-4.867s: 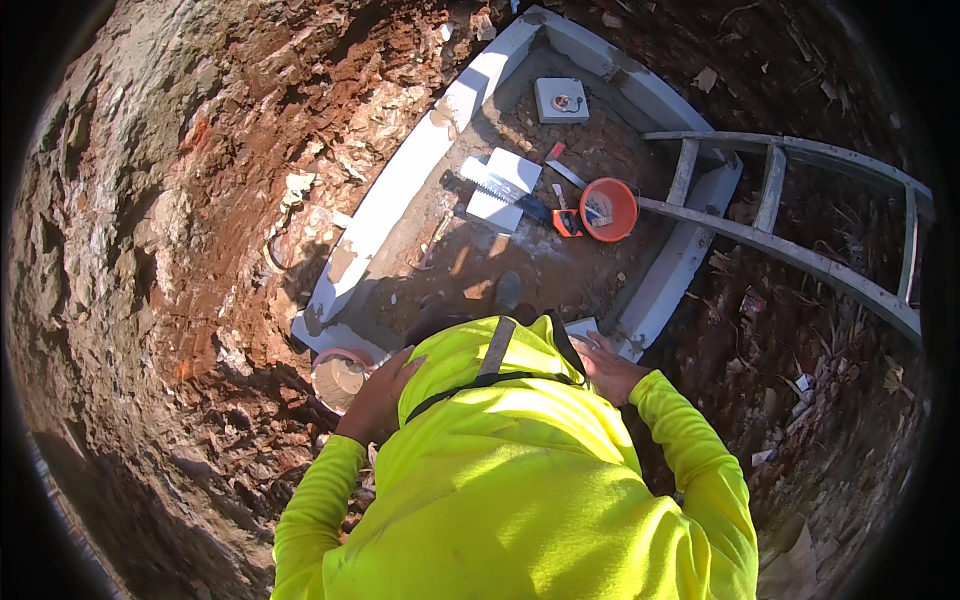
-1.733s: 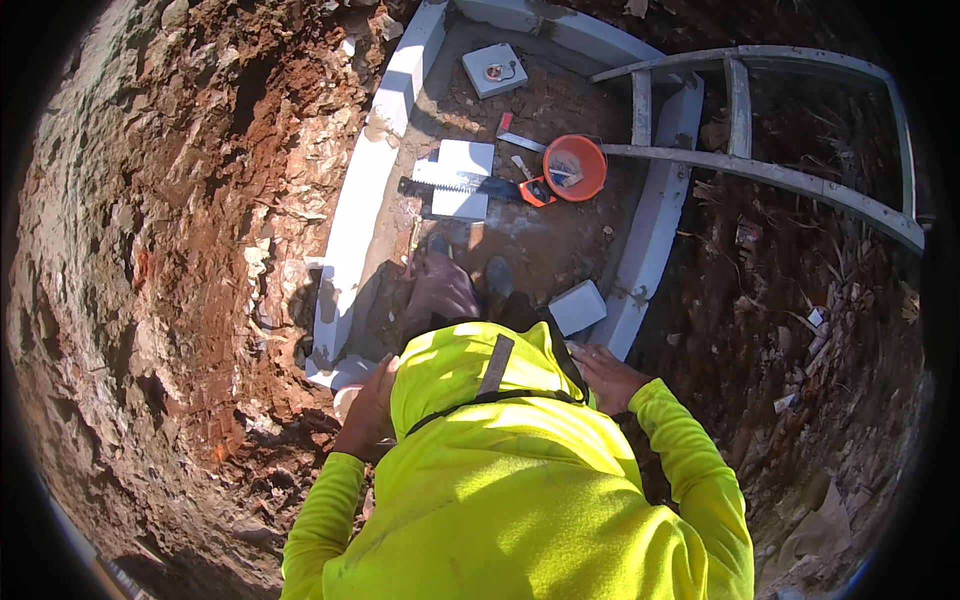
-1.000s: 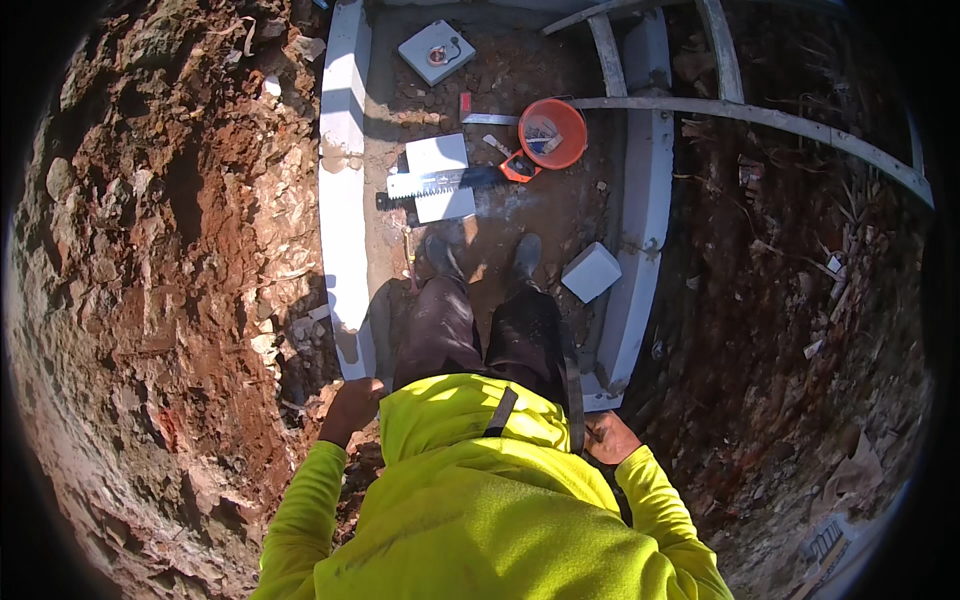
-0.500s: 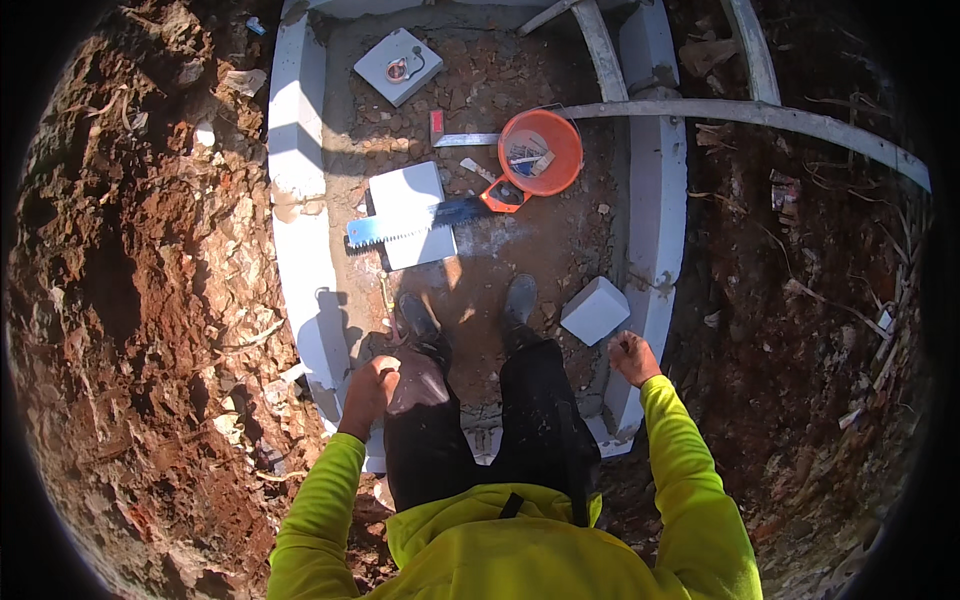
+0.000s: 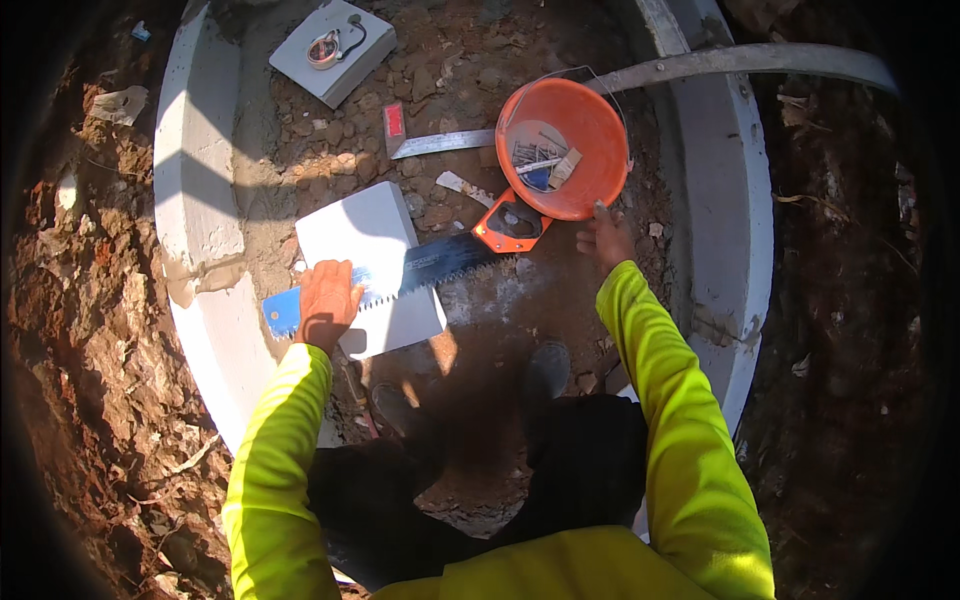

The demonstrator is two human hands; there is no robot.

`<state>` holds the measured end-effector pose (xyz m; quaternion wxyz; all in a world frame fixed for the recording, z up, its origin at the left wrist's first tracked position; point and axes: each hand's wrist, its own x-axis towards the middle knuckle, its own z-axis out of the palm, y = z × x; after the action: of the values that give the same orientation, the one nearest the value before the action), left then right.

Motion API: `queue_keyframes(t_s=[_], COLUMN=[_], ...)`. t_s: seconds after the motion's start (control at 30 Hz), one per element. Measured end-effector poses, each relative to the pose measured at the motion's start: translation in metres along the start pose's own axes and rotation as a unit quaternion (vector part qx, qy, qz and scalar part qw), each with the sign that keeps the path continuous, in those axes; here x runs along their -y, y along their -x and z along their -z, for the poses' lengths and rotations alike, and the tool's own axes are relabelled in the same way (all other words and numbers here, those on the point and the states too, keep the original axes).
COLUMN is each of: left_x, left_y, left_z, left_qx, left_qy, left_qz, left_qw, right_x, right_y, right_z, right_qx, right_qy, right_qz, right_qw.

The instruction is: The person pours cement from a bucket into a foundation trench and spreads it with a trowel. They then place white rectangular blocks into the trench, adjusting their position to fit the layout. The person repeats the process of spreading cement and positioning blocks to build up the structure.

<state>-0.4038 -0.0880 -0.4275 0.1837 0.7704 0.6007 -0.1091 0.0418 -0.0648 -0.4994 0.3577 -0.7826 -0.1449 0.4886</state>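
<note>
Though beneath left hand (image 5: pixel 328 296), handsaw (image 5: pixel 438 262) visible

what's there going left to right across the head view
Pale block wall on the left → left hand → red-ended square → saw's orange handle → right hand → pale block wall on the right

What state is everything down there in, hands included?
Saw: lying, blade across the central white block
Orange bucket: open-topped, loose bits inside
Metal square: lying on the ground
Small round item: resting on the far white block
Left hand: palm down over the blade
Right hand: loosely curled by the bucket's rim
</note>
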Motion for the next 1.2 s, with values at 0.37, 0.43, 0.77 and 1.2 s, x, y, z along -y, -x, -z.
queue_keyframes(t_s=[0.37,0.43,0.77,1.2], left_x=[0.031,0.036,0.025,-0.12], left_y=[-0.018,-0.017,-0.031,-0.109], left_z=[0.019,0.029,0.044,0.051], left_qx=[-0.074,-0.091,-0.174,-0.168], left_qy=[-0.043,-0.028,0.042,0.388], left_qz=[-0.005,0.009,0.138,0.215], left_qw=[0.996,0.995,0.974,0.881], right_x=[-0.025,-0.053,-0.147,-0.165], right_y=[0.004,0.025,0.128,0.17], right_z=[0.048,0.104,0.19,0.159], right_qx=[-0.008,-0.074,-0.083,0.166], right_qy=[-0.174,-0.151,-0.213,0.088], right_qz=[0.142,0.141,0.043,0.091], right_qw=[0.974,0.976,0.973,0.978])
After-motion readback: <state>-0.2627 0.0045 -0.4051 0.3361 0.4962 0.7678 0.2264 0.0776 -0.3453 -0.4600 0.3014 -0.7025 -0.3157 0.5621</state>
